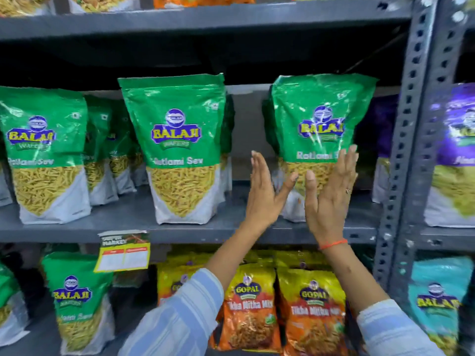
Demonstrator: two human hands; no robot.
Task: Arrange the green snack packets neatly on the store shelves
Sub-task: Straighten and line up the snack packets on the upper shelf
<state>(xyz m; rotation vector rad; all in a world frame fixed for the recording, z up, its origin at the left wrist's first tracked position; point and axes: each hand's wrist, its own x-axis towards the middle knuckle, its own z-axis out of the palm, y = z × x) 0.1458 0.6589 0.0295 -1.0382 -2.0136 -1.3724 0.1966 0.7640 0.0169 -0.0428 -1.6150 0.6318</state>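
Light is bright and even on the shelf fronts, coming from overhead and behind the camera. Deep shadow fills the recess under the upper shelf (205, 16) and behind the packets. White glare streaks the glossy right green packet (321, 116), washing out part of its lettering. The middle green packet (177, 140) reads sharpest. Motion blur softens both hands and the far right purple packet (455, 140). Wide-angle distortion bows the slotted upright (408, 124) and smears the frame edges.
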